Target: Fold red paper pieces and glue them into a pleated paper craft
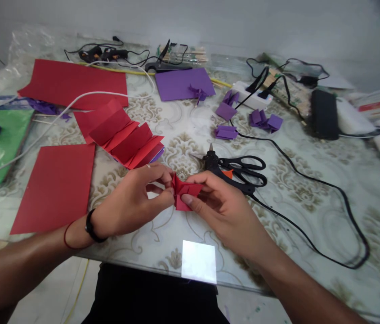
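Between my two hands is a small folded piece of red paper point(187, 198), held above the table near its front edge. My left hand point(139, 195) pinches its left side with thumb and fingers. On the right side, my right hand point(225, 204) presses its thumb on the front with the fingers behind. Just beyond my right hand lie a black glue gun point(214, 163) and scissors with black handles point(248, 168). Several creased red paper strips point(125, 139) lie beyond my left hand, with a flat red sheet point(56, 184) to the left.
Folded purple paper pieces point(226, 132) and a purple sheet point(176, 84) lie farther back. A white power strip point(252, 94) feeds a black cable point(311, 173) looping along the right. A white cable point(85, 94) crosses the left. Green packaged paper point(1, 144) lies far left.
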Motion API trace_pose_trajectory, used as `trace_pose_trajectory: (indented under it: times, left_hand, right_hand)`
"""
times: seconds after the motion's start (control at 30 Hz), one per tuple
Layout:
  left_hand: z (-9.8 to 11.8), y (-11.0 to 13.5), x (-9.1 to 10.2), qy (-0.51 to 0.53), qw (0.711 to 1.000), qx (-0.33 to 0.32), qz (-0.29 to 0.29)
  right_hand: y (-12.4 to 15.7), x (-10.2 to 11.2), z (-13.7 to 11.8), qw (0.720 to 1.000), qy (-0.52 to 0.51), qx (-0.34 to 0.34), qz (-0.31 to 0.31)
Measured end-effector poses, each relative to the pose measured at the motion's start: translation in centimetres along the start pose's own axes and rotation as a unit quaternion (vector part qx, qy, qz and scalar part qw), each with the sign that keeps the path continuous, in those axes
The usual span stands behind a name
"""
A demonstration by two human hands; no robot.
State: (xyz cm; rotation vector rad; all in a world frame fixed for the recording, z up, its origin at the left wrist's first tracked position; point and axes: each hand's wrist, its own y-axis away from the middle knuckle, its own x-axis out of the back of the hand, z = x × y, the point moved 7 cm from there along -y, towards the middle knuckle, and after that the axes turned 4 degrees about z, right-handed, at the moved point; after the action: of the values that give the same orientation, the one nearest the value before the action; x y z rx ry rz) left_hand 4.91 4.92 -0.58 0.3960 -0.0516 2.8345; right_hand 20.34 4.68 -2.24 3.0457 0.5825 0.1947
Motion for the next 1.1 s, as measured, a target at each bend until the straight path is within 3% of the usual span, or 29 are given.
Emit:
trace_pose_trajectory:
  times: [0.27,0.7,1.1]
  left_hand:
    - [0.09,-0.09,0.02,0.001,1.000,0.002,-0.001]
    - [-0.66,-0.43,-0.22,0.095,0.991,0.072,-0.064]
    - [-0.73,-0.42,-0.19,0.095,0.991,0.079,-0.056]
  right_hand:
    - [0.40,0.26,-0.13,0.998,0.053,0.019,0.019]
    - [0.25,0.03,-0.03,0.999,-0.035,-0.020,-0.001]
    - [0.22,0.15,0.01,0.999,-0.040,-0.028,0.001]
